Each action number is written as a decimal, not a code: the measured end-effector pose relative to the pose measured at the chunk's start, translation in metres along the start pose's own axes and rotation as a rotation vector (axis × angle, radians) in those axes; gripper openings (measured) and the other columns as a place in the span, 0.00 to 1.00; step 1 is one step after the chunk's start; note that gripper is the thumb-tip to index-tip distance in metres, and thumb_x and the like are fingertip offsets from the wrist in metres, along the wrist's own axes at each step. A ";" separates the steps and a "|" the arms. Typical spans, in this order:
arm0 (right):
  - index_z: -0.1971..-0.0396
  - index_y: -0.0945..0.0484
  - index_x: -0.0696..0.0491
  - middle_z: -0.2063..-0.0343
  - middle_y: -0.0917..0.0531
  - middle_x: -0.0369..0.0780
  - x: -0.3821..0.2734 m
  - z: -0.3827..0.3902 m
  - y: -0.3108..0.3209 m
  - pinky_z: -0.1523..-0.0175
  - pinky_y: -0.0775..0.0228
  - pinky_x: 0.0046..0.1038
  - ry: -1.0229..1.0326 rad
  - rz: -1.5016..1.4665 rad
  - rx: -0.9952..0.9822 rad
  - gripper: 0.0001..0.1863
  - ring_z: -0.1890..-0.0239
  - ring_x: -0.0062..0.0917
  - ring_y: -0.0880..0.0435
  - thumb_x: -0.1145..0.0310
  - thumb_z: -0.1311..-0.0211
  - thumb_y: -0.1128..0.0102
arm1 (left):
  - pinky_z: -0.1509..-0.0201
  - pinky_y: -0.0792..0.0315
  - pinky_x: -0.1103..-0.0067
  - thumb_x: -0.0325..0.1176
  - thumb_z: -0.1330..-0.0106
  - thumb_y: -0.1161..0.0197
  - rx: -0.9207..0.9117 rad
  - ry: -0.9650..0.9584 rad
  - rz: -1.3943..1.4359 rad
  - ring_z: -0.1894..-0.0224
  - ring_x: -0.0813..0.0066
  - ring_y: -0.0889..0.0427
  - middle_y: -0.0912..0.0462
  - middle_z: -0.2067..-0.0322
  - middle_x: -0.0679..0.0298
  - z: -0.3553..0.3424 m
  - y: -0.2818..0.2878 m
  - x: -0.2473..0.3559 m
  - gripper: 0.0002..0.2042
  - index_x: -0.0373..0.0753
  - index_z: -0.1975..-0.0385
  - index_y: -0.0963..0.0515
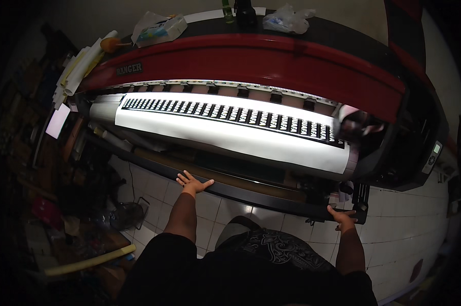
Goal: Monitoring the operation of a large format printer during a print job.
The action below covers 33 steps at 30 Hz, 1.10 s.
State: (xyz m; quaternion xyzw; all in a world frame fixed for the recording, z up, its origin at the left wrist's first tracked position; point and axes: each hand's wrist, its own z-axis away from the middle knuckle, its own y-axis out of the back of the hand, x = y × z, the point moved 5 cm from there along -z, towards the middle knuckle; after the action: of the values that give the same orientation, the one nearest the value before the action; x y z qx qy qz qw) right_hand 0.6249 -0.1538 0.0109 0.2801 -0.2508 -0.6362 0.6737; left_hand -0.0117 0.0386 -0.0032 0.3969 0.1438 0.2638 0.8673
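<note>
My left hand (192, 183) rests with spread fingers on a long dark bar (261, 199) along the front of a wide red-and-black printer (240, 61). My right hand (345, 218) touches the same bar near its right end, fingers apart. Above the bar, a white sheet (230, 137) hangs over the lit platen, bearing a row of repeated black-and-white printed blocks. A blurred carriage (358, 122) overlaps the sheet's right end. A brown roller (286, 194) lies just behind the bar.
A small control panel (430, 155) is at the printer's right. A plastic bag (286, 20), a box (159, 30) and bottles lie on top. At left are paper rolls (85, 61), a lit screen (57, 121), a floor fan (126, 217) and a yellow tube (90, 262).
</note>
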 end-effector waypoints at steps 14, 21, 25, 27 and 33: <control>0.35 0.88 0.53 0.33 0.82 0.58 -0.001 -0.006 -0.004 0.41 0.28 0.44 0.008 -0.007 -0.012 0.80 0.33 0.59 0.44 0.30 0.64 0.31 | 0.33 0.73 0.41 0.82 0.63 0.43 -0.012 -0.014 0.002 0.31 0.35 0.86 0.82 0.32 0.34 -0.007 -0.004 -0.004 0.74 0.32 0.33 0.81; 0.34 0.87 0.50 0.32 0.83 0.53 0.002 -0.015 -0.006 0.44 0.25 0.41 -0.006 -0.020 -0.033 0.82 0.32 0.55 0.44 0.30 0.69 0.28 | 0.34 0.75 0.41 0.82 0.62 0.44 -0.004 -0.021 0.009 0.32 0.35 0.87 0.82 0.32 0.34 -0.007 -0.004 -0.004 0.73 0.31 0.33 0.80; 0.35 0.89 0.49 0.32 0.84 0.53 0.004 -0.020 -0.008 0.42 0.27 0.43 -0.024 -0.059 -0.024 0.83 0.32 0.55 0.45 0.31 0.70 0.26 | 0.34 0.77 0.41 0.82 0.61 0.45 -0.010 -0.027 0.001 0.32 0.34 0.88 0.83 0.33 0.34 -0.008 -0.004 -0.002 0.73 0.30 0.33 0.80; 0.35 0.90 0.49 0.32 0.84 0.52 0.002 -0.016 -0.008 0.41 0.28 0.44 -0.021 -0.060 -0.026 0.83 0.32 0.55 0.45 0.32 0.70 0.26 | 0.34 0.77 0.41 0.82 0.61 0.45 -0.009 -0.026 0.000 0.32 0.34 0.88 0.83 0.33 0.34 -0.009 -0.005 -0.004 0.73 0.30 0.33 0.80; 0.36 0.91 0.50 0.33 0.84 0.53 0.001 -0.011 -0.007 0.41 0.29 0.47 -0.013 -0.071 -0.025 0.83 0.31 0.56 0.50 0.33 0.68 0.26 | 0.33 0.75 0.43 0.80 0.61 0.42 -0.010 -0.006 -0.003 0.32 0.37 0.90 0.83 0.32 0.36 -0.006 -0.004 -0.002 0.73 0.31 0.33 0.80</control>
State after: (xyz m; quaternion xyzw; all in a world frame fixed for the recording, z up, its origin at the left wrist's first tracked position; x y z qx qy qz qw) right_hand 0.6282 -0.1549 -0.0018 0.2764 -0.2370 -0.6645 0.6525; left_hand -0.0148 0.0394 -0.0100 0.3932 0.1406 0.2621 0.8700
